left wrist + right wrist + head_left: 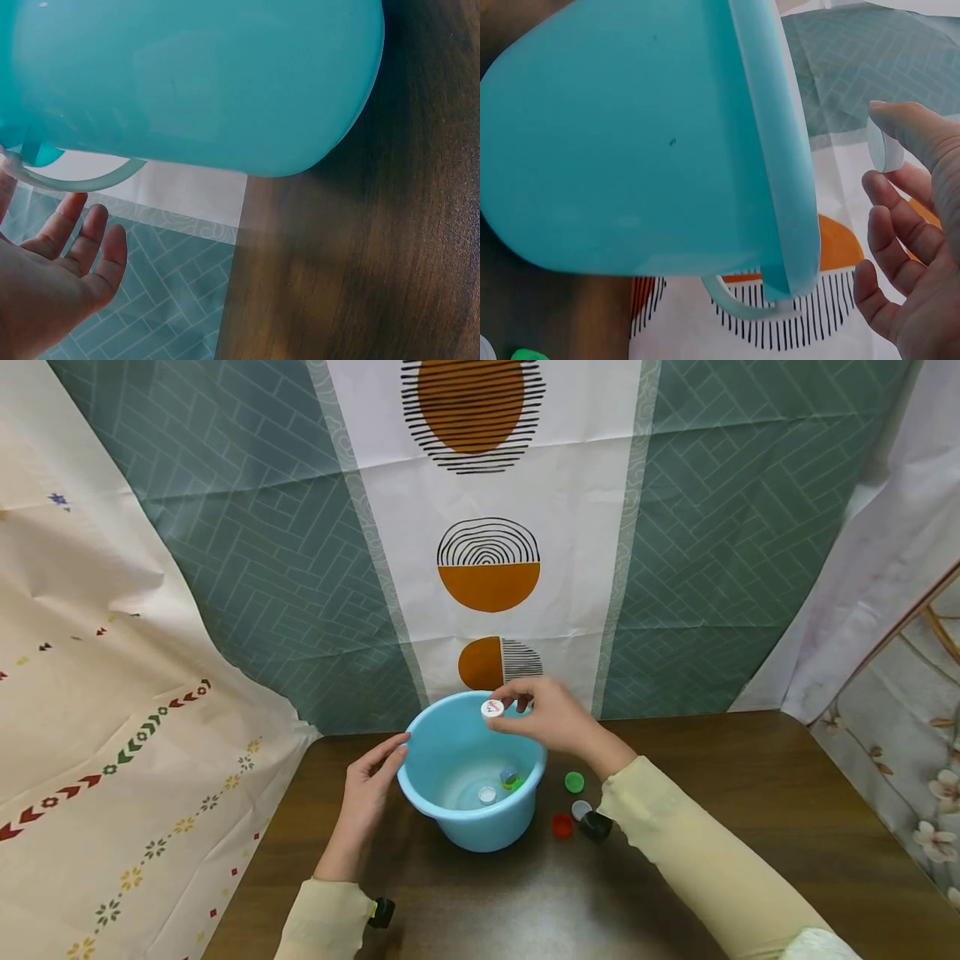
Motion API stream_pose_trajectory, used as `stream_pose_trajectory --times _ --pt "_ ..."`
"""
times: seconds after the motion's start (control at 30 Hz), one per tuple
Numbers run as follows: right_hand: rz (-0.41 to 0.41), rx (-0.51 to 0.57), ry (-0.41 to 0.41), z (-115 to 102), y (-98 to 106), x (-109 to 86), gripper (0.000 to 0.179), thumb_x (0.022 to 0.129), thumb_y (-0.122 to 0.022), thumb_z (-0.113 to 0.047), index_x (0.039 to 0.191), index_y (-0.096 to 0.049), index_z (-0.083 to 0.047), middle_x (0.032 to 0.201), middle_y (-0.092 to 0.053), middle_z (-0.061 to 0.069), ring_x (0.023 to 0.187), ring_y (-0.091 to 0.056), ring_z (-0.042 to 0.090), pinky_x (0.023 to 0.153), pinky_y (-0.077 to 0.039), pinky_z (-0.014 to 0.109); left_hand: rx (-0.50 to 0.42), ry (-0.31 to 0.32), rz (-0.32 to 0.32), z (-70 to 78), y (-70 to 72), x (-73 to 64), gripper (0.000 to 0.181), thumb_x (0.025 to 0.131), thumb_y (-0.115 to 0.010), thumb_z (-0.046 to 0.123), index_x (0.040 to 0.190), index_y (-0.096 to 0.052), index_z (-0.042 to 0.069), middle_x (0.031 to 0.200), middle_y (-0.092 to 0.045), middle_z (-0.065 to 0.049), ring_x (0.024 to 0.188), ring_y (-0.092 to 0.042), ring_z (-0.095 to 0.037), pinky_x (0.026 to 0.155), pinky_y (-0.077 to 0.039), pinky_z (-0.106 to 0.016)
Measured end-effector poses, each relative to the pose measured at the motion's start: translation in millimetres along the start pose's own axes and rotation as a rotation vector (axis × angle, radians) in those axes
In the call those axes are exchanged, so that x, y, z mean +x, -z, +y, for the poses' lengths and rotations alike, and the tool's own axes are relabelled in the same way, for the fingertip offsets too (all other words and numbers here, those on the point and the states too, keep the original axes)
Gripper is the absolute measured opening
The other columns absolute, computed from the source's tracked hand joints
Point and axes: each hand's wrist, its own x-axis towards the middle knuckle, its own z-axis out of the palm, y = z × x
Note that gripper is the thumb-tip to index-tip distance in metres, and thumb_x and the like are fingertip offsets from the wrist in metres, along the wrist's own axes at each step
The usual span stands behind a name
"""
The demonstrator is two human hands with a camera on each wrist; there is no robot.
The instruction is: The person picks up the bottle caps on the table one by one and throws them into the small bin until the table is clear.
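Note:
A light blue plastic tub stands upright on the table. Above its back right part, my right hand pinches a white bottle cap with red marking between thumb and index finger. The other fingers of that hand are loosely bent in the right wrist view. My left hand touches the tub's left rim with thumb and index fingertips; its remaining fingers hang relaxed beside the tub handle. Inside the tub lie a white cap, a bluish cap and a green cap.
Right of the tub, on the dark wooden table, lie a green cap, a red cap and a whitish cap. A patterned cloth hangs behind the table.

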Motion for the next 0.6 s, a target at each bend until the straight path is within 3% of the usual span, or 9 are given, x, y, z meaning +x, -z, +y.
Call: stream_pose_trajectory --times 0.17,0.4,0.6 --pt "-0.010 -0.005 0.001 -2.7 -5.7 1.7 0.030 0.077 -0.084 -0.037 0.102 -0.073 -0.024 0.094 -0.067 -0.002 0.086 -0.055 0.019 0.070 -0.050 0.036 -0.008 -0.001 -0.002 -0.3 0.5 -0.2 0.034 0.097 -0.064 0.018 0.127 -0.064 0.001 0.126 -0.063 -0.015 0.113 -0.059 -0.029 0.088 -0.052 -0.028" --pt "-0.015 0.010 0.016 -6.2 -10.1 3.0 0.031 0.077 -0.084 -0.041 0.101 -0.073 -0.026 0.094 -0.067 -0.005 0.089 -0.056 0.020 0.073 -0.050 0.036 -0.002 0.007 0.000 0.6 0.4 -0.4 0.034 0.097 -0.064 0.018 0.127 -0.065 0.004 0.126 -0.063 -0.012 0.113 -0.060 -0.024 0.087 -0.052 -0.028" --pt "-0.012 -0.008 0.011 -6.8 -12.3 3.0 0.037 0.077 -0.083 -0.043 0.108 -0.072 -0.025 0.098 -0.065 -0.010 0.091 -0.055 0.018 0.073 -0.051 0.034 -0.015 0.004 0.001 -0.2 0.2 -0.7 0.034 0.096 -0.065 0.019 0.127 -0.065 0.004 0.126 -0.063 -0.013 0.113 -0.059 -0.027 0.087 -0.052 -0.028"
